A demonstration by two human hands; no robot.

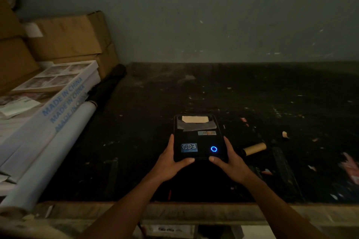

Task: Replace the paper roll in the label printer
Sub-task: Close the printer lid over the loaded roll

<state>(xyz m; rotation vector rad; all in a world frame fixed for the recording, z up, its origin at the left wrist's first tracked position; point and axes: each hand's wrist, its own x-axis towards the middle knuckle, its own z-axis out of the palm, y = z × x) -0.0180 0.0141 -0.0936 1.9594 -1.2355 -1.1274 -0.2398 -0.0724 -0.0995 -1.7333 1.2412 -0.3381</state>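
A black label printer (200, 137) rests on the dark table (147, 122), lid closed, with a lit blue ring button (213, 149) and a blue sticker on top. Pale paper (194, 119) shows at its far end. My left hand (172, 161) grips the printer's near left side, thumb on the front edge. My right hand (229, 161) grips the near right side in the same way. A bare cardboard core (254, 149) lies on the table just right of the printer.
Long white rolls (52, 153) and flat boxes printed "MADE IN CHINA" (64, 99) lie along the left side. Brown cartons (71, 39) are stacked behind them. Paper scraps litter the right of the table. A grey wall stands behind.
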